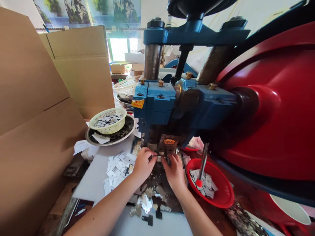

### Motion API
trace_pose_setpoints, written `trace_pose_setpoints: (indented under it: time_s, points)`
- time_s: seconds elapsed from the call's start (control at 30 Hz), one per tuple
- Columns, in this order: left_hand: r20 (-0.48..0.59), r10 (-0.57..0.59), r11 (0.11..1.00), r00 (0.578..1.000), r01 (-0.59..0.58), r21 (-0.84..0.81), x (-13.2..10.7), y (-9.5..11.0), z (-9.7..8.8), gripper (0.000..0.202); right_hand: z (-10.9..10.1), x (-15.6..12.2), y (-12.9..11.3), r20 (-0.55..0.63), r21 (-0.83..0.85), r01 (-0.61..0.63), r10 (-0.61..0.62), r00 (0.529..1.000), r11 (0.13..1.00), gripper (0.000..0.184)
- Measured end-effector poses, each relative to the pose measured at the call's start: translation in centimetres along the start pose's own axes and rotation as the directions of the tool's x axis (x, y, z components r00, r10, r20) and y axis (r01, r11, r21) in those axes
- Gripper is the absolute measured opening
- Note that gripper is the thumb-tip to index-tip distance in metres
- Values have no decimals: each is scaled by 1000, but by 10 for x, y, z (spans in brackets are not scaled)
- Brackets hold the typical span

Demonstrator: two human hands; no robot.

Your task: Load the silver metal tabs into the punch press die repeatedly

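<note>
A small flat metal plate (159,158) lies at the die of a blue press (159,98). My left hand (144,163) pinches its left end between thumb and fingers. At the right end, my right hand (174,171) is closed on the same plate, though the fingertips are partly hidden against the die. Left of my left hand, a pile of pale metal plates (119,170) is spread on a white sheet. Several shaped metal pieces (147,204) lie scattered below, between my forearms.
A red bowl (227,196) with plates stands right, beneath a metal lever (203,160). At left, a pale plastic basket (108,129) with plates sits in a metal basin (91,139). Cardboard (31,82) walls the left side. A large red flywheel (278,108) fills the right.
</note>
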State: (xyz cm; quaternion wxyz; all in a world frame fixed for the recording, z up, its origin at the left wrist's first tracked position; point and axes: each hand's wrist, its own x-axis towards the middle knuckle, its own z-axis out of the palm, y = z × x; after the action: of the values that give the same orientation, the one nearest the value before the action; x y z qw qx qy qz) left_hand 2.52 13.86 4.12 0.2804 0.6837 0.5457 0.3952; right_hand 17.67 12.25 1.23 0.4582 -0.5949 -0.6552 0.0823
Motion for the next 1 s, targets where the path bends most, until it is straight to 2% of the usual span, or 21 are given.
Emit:
trace_pose_setpoints:
  time_s: [0.1,0.27,0.33,0.4,0.47,0.5,0.6,0.67,0.73,0.8,1.0]
  points:
    - [17,-2,1000,1000,1,13,12,-7,9,16,8,7,10,6,15,-48,48,999,999,19]
    - [131,51,998,990,-45,-43,20,-9,17,27,16,11,17,21,90,-98,96,995,991,20]
    - [122,58,998,991,-52,-46,21,-8,13,29,14,11,17,16,119,-113,112,994,986,21]
    - [60,55,998,997,-53,-34,19,-7,2,29,6,9,17,6,159,-117,118,993,980,23]
    - [8,46,999,999,-45,-11,12,-8,-15,25,-6,3,18,5,199,-143,145,989,970,24]
    - [21,36,999,999,-36,3,5,-8,-25,21,-13,-1,20,8,216,-172,174,985,961,24]
    - [190,-38,997,981,25,73,-22,-12,-49,18,-34,-18,25,54,241,-304,300,952,922,24]
    - [320,-37,992,947,-4,128,-43,-15,-59,17,-46,-30,27,103,227,-375,361,927,899,26]
    - [410,-23,983,912,-54,174,-60,-17,-61,16,-54,-41,28,135,195,-408,388,912,892,27]
    - [440,-22,971,898,-86,224,-71,-20,-59,15,-58,-48,28,149,151,-400,379,913,904,27]
    - [361,-82,897,929,-89,433,-73,-22,-44,25,-57,-48,26,184,-19,-220,219,958,975,26]
